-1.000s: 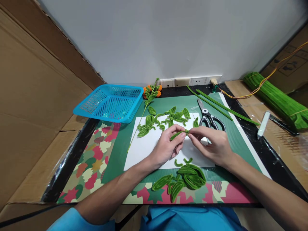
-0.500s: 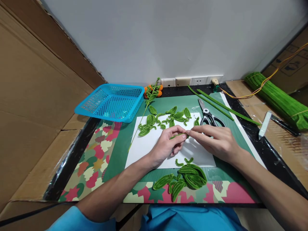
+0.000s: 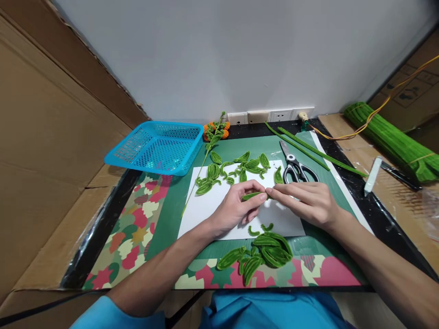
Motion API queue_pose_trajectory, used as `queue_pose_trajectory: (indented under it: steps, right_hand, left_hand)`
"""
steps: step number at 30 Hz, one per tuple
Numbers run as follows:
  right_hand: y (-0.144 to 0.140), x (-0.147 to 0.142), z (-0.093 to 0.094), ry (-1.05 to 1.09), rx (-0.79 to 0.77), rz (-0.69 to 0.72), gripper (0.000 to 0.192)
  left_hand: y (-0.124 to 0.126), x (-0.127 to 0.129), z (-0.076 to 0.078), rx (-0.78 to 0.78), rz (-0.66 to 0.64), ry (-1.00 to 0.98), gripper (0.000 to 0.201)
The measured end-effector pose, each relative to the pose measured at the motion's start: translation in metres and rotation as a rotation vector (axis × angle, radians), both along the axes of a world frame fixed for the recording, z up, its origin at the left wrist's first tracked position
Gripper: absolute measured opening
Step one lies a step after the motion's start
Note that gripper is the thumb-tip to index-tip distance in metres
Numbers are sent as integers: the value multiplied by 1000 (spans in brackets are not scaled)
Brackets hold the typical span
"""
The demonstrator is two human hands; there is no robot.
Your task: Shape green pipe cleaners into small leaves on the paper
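Note:
My left hand [image 3: 236,208] pinches a small green pipe-cleaner leaf [image 3: 252,196] between thumb and fingers above a white sheet of paper [image 3: 206,210]. My right hand [image 3: 305,201] meets it from the right, fingertips gripping the leaf's right end. Several finished green leaves [image 3: 236,168] lie on the far part of the paper. Another heap of green leaves [image 3: 262,256] sits near the table's front edge, just below my hands.
Black-handled scissors [image 3: 297,168] lie right of the paper, with long green pipe-cleaner stems [image 3: 308,151] beyond. A blue plastic basket [image 3: 157,146] stands at the back left. An orange-flowered stem [image 3: 214,132] lies behind. A green pipe-cleaner bundle [image 3: 394,139] and a white tool [image 3: 372,176] lie far right.
My right hand's fingers have straightened and slid a little left along the leaf. The left hand keeps its pinch in nearly the same place.

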State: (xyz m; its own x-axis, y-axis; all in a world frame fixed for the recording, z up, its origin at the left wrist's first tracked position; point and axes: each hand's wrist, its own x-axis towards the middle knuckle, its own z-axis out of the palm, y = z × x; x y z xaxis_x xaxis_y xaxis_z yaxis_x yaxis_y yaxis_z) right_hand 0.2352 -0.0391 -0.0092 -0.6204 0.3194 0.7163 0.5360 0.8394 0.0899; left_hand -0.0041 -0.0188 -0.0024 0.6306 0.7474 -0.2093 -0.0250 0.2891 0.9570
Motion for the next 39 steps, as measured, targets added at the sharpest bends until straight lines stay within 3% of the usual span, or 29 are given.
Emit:
queue_pose_trajectory:
  steps: [4, 11, 19, 24, 28, 36, 39]
  right_hand:
    - [1, 2, 1, -34, 39, 7, 25]
    - [2, -3, 3, -75, 87, 11, 24]
    - [1, -9, 0, -40, 4, 11, 22]
    - [1, -9, -2, 60, -192, -25, 27]
    - [0, -12, -4, 172, -460, 0, 23]
    - [-1, -15, 7, 297, -1084, 44, 14]
    - [-1, -17, 9, 354, -1155, 87, 15]
  left_hand:
    - [1, -2, 1, 71, -2, 80, 32]
    - [4, -5, -1, 196, 125, 120, 32]
    - [4, -7, 6, 139, 115, 91, 28]
    - [5, -7, 4, -3, 88, 97, 35]
    - [5, -5, 3, -55, 97, 91, 36]
    - [4, -5, 3, -30, 58, 90, 33]
    - [4, -5, 3, -21, 55, 97, 34]
